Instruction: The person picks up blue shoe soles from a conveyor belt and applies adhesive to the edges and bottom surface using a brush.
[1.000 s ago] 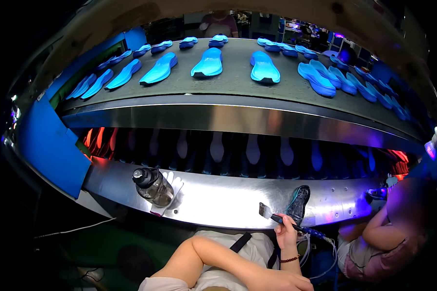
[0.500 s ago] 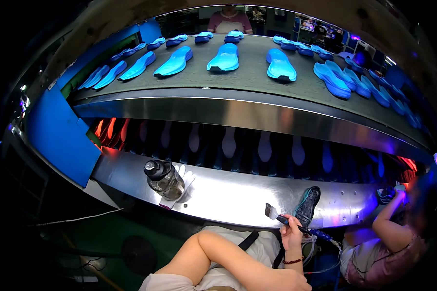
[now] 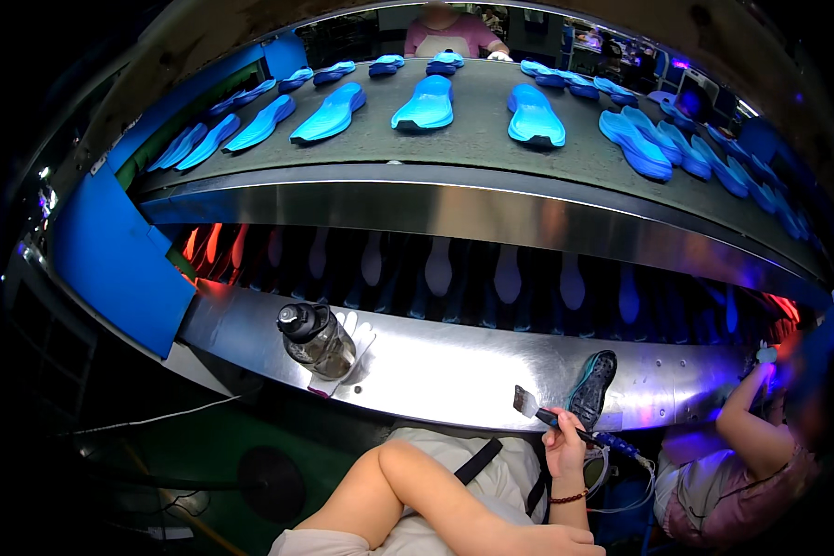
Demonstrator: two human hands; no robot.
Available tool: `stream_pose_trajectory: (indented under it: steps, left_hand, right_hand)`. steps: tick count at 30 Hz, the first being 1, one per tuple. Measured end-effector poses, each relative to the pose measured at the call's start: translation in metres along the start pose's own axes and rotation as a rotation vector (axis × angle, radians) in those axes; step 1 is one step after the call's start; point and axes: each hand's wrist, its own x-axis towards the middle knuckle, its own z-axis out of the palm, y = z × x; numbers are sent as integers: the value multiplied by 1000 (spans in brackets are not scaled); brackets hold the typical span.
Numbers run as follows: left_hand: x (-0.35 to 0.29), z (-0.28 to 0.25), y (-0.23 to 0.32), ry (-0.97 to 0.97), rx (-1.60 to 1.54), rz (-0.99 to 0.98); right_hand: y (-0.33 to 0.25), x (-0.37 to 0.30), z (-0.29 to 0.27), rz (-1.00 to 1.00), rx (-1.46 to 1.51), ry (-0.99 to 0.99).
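Head view, and here's the right hand (image 3: pixel 565 445) out at the worktop's front edge, fingers pinched around a brush (image 3: pixel 549 417)! The dark handle slants across the grip, and the flat bristle end points up and left over the bright steel worktop (image 3: pixel 454 371); whether the bristles touch it, I can't tell. A dark red beaded bracelet (image 3: pixel 568 499) circles the wrist below.

The left forearm sweeps across the pale lap, and the left hand (image 3: pixel 558 540) lies over the right forearm, low in the picture; its fingers are mostly cut off, so open or curled, I can't call it.

Just beyond the brush, a dark shoe (image 3: pixel 593 387) with a teal edge lies lengthwise on the right half of the worktop, its near end close to the front edge. Over on the left half stands a clear bottle (image 3: pixel 324 347) with a black cap, a white glove (image 3: pixel 360 335) right beside it.

Behind the worktop's rear edge runs a dark opening, glowing red at both ends. Above that, the belt (image 3: pixel 482 157) carries rows of blue soles (image 3: pixel 424 104). At the worktop's right end sits a co-worker (image 3: pixel 732 500), one arm raised toward the red glow, and another person (image 3: pixel 449 37) faces us across the belt!
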Motion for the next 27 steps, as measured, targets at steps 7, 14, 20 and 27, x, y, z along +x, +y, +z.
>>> stream_pose_trajectory:
  steps: [7,14,20,27]
  left_hand:
    - [2,11,-3,26,-80,8]
    - [0,11,-3,-163,-319,-223]
    - [1,13,-4,-245,-516,-440]
    - [2,26,-14,-131,-320,-123]
  right_hand:
    - [2,0,-3,24,-22,10]
    - [0,0,-4,19,-23,6]
    - [-4,3,-6,31,-50,-1]
    - [-9,1,-5,21,-15,-7]
